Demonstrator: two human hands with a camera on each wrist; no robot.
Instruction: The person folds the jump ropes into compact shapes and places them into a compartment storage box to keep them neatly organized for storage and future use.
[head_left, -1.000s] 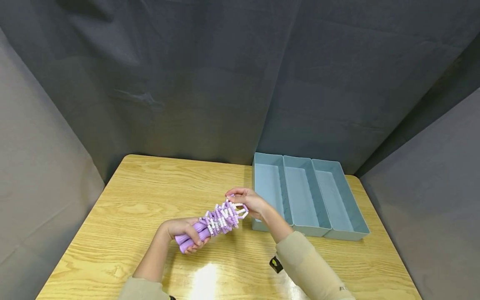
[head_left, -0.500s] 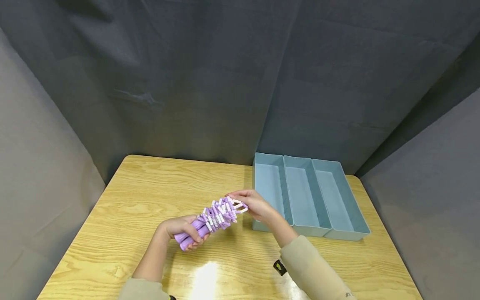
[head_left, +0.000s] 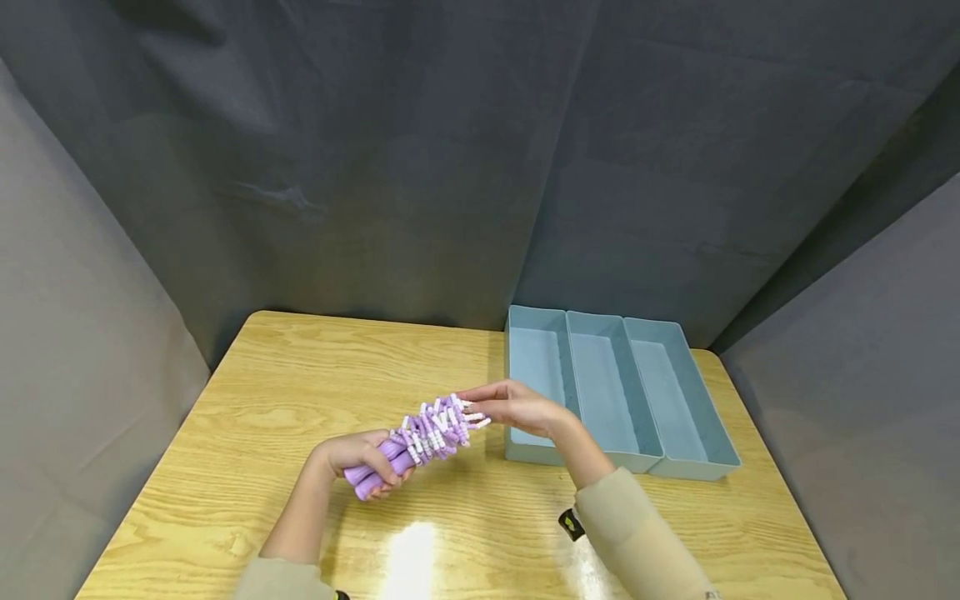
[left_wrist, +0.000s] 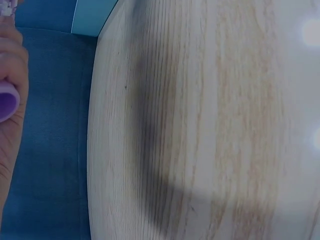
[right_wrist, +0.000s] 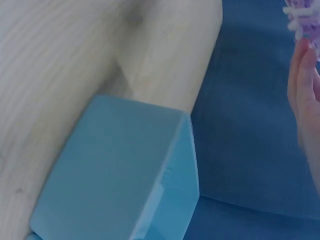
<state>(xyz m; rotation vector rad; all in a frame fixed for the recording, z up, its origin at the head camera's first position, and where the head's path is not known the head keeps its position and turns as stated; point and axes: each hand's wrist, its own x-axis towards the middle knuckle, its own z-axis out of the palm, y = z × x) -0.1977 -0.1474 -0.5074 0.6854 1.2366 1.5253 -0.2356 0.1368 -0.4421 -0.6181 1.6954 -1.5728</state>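
Observation:
A beaded jump rope (head_left: 438,429), purple and white, is bundled up in several folds with its two smooth purple handles side by side. My left hand (head_left: 358,456) grips the handles, fingers curled round them, over the table. In the left wrist view the hollow end of one handle (left_wrist: 7,101) shows beside the hand. At the far end of the bundle, my right hand (head_left: 517,408) has its thumb and fingertips on the beads, pinching the rope there. The right wrist view has the fingertips right at the beaded strands (right_wrist: 305,20) in its top right corner.
Three long blue-grey trays (head_left: 615,462) stand side by side at the right of the wooden table (head_left: 300,375), close beyond my right hand. A dark cloth (head_left: 375,167) hangs behind the table, with grey panels at both sides. A small black tag (head_left: 571,524) shows by the right sleeve.
The right hand's fingers have shifted along the bundle's end, and its wrist has moved slightly right. The jump rope has drifted a little left and its loops sit closer in. The left hand keeps its grip.

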